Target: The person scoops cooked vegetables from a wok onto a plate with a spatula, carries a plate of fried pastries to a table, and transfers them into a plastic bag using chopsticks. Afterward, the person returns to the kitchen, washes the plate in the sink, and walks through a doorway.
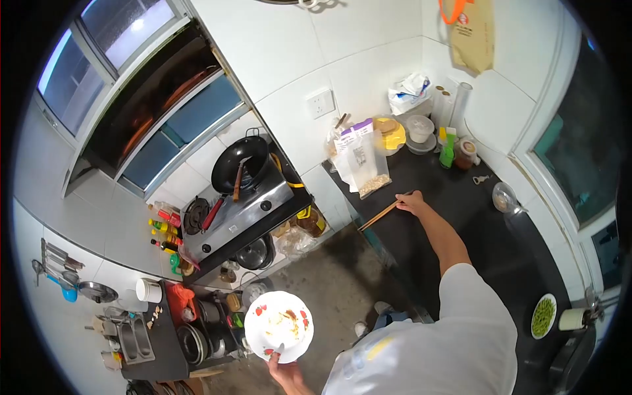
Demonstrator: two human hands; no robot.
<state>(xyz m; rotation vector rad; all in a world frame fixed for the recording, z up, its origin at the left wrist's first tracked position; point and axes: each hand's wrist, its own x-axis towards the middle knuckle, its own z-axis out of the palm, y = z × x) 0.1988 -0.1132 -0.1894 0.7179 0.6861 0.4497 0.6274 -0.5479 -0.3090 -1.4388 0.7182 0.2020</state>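
My left hand (284, 374) grips the rim of a white plate (257, 332) with red flower designs, held out over the floor. Brownish food bits lie in the middle of the plate. Near its lower rim is a small pale shape that I cannot make out. On the far side, my right hand (411, 203) is closed around a pair of wooden chopsticks (378, 216) over the dark counter (454, 204). The chopsticks' tips point toward the counter's edge. Just beyond that hand stands a clear and white bag (362, 155) with pale bits at its bottom.
A black wok (227, 164) with a wooden-handled spatula (239, 181) sits on the gas stove (243, 214). Bottles (164, 227) line the stove's side. Jars, a green-capped bottle (447, 150) and an oval plate of green food (554, 309) are on the counter. Concrete floor (329, 283) lies between.
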